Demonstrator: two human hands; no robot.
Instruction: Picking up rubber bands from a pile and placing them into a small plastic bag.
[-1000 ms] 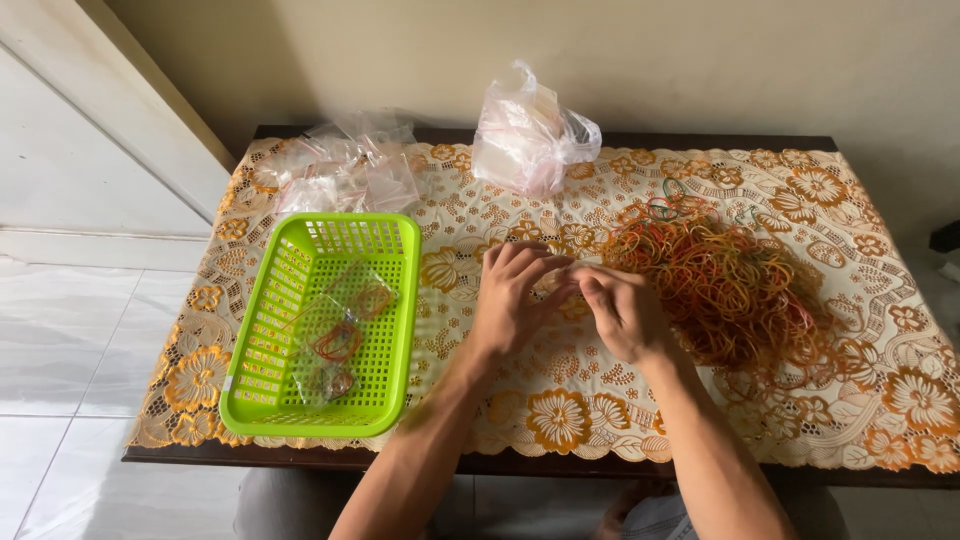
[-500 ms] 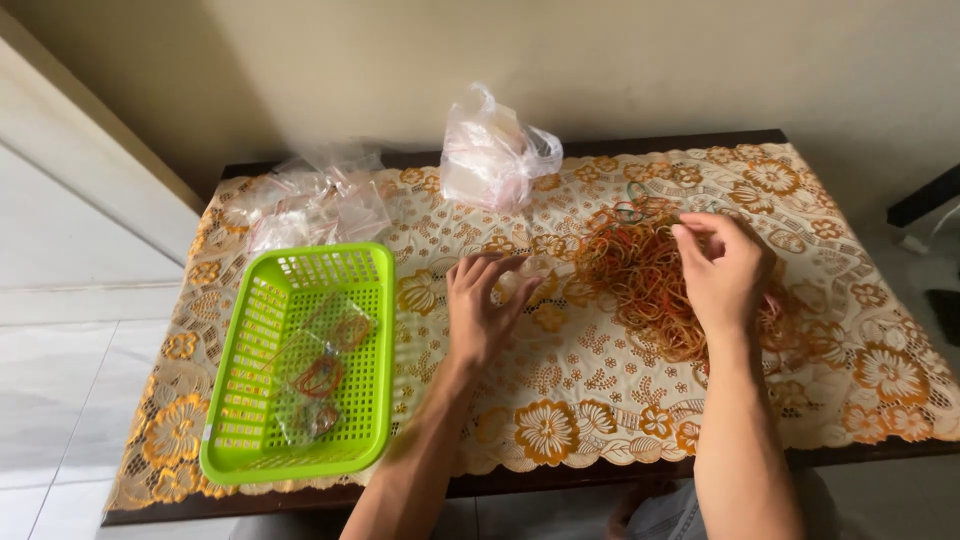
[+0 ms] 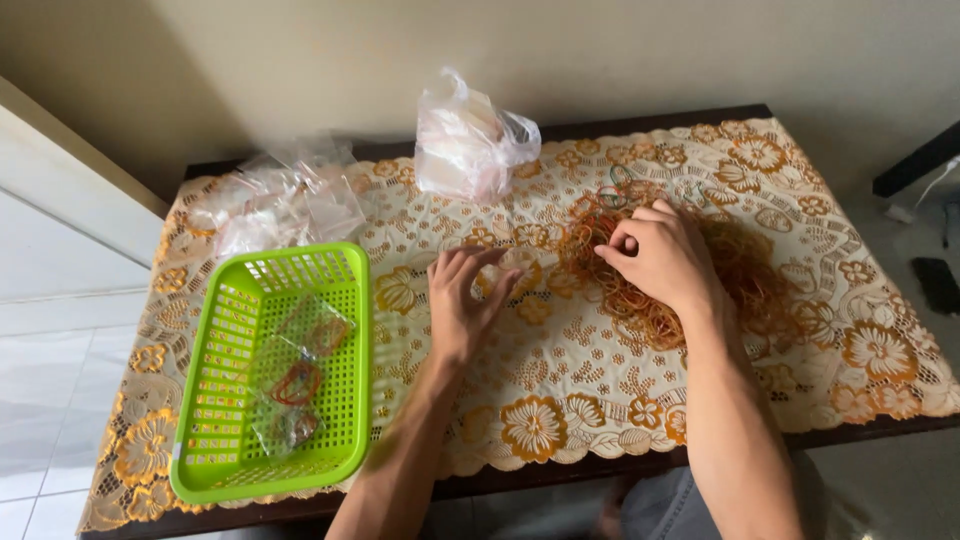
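Observation:
A heap of orange and brown rubber bands lies on the floral lace tablecloth at the centre right. My right hand rests on the heap's left side, fingers pinching at some bands. My left hand is near the table's middle, fingers curled around a small clear plastic bag lying on the cloth. A lime green plastic basket sits at the left, holding a few small clear bags with rubber bands inside.
A bulging clear plastic bag stands at the back centre. A loose pile of empty small clear bags lies at the back left. White tiled floor shows left of the table. A dark object sits on the floor at the far right.
My right hand left my left hand and went right onto the rubber band heap. My left hand stayed near the middle with the small bag. The camera view shifted slightly.

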